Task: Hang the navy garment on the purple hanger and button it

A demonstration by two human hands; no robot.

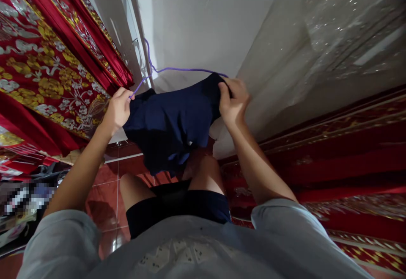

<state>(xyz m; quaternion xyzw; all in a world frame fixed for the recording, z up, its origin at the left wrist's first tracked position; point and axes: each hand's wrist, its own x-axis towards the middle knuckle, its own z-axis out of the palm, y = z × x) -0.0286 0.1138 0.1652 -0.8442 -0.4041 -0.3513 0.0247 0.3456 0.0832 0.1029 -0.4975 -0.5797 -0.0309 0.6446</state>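
A navy blue cloth garment (177, 114) hangs spread between my two hands in the middle of the view; its exact kind cannot be made out. My left hand (119, 109) is closed on its left end, with a purple cord (187, 69) running into the same fingers. At the upper right corner of the cloth, my right hand (234, 98) pinches the fabric, and the cord's other end reaches behind that corner. The cord forks near the white upright edge and goes up along it. Lower folds of the garment droop in front of my knees.
Red cloth with gold and silver embroidery (47, 67) hangs on the left. A white panel (203, 20) stands ahead, with clear plastic sheeting (336, 29) to its right. More red patterned cloth (317, 164) lies at right. Red floor tiles (108, 190) show below, beside assorted items (28, 215).
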